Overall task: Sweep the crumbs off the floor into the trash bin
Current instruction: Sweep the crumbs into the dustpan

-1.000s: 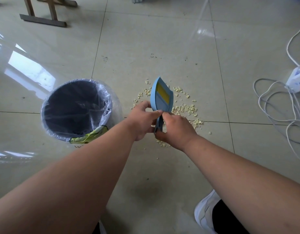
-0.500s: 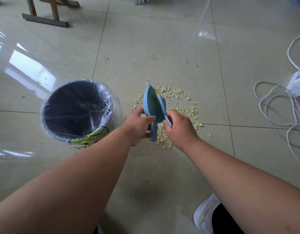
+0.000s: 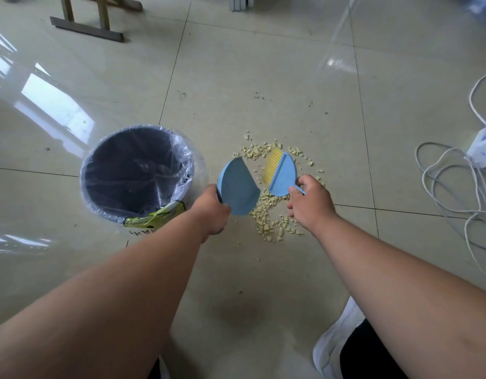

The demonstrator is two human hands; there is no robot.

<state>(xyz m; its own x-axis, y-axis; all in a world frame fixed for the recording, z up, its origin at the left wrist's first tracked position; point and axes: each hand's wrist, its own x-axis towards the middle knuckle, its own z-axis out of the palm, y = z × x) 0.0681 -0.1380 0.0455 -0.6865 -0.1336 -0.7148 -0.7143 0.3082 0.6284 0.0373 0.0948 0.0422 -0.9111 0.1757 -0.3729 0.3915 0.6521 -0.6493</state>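
Fingers (image 3: 296,184) pinch brush (image 3: 281,173); left hand (image 3: 211,212) grips dustpan (image 3: 237,187)

Single head view: looks forward-down at tiled floor (image 3: 263,77) (wide-angle), forearms close below.

Left of the crumbs: the trash bin (image 3: 138,173) stands close by, its clear liner bulging toward the left hand (image 3: 211,212) holding the dustpan (image 3: 237,187).
Between the hands: a narrow gap over the crumbs (image 3: 269,217), brush (image 3: 280,173) on its right edge.
Right side: bare tile, then the white cable (image 3: 441,187) loops and power strip (image 3: 482,149) block the floor.
Far side: open tile up to the wooden stand (image 3: 86,26).
Near side: a white shoe (image 3: 335,343) sits under the right arm.
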